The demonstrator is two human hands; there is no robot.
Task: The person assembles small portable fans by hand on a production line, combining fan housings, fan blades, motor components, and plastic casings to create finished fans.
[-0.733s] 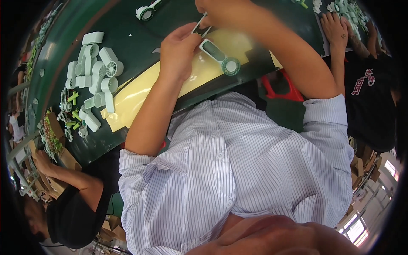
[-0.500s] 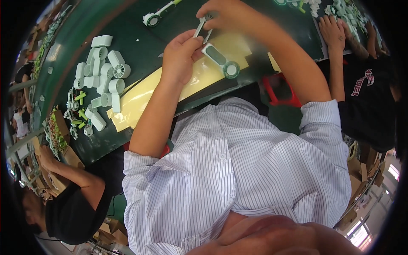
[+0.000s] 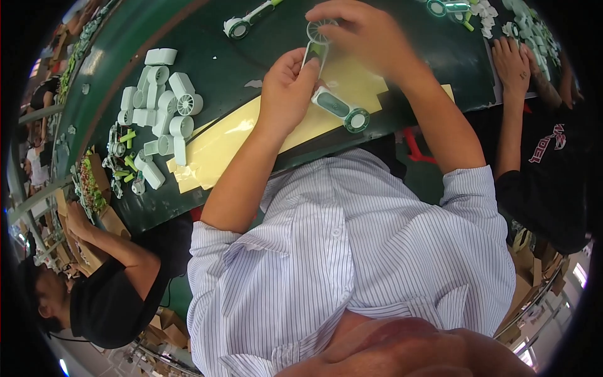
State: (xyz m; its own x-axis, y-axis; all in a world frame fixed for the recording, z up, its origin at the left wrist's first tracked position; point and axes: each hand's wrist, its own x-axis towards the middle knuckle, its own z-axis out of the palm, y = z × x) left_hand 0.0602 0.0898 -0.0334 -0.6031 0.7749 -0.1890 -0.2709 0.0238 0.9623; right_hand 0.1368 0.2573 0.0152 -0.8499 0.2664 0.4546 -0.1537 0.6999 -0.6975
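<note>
My left hand (image 3: 284, 94) pinches the handle end of a pale green handheld-fan shell (image 3: 312, 55), between thumb and fingers. The shell's round, slotted grille end points away from me. Curled around that grille is my right hand (image 3: 370, 44), slightly blurred, its thumb and fingertips touching the rim. Just below the left fingers lies another fan half (image 3: 339, 108), with a white-edged, dark green handle part and a round ring end. It rests over the yellow sheet (image 3: 232, 138) near the table edge. Whether a wire joins the two pieces I cannot make out.
Several pale green fan shells (image 3: 164, 103) are piled to the left, with small bright-green parts (image 3: 129, 137) beside them. A partly assembled fan (image 3: 239, 27) lies farther back. Another fan (image 3: 445, 7) is at the back right. Co-workers sit on both sides; one person's hand (image 3: 512, 66) rests on the right.
The shell in my hands has turned so its round grille shows more fully. My right hand has shifted right and stays at the grille end. The whole view has shifted slightly.
</note>
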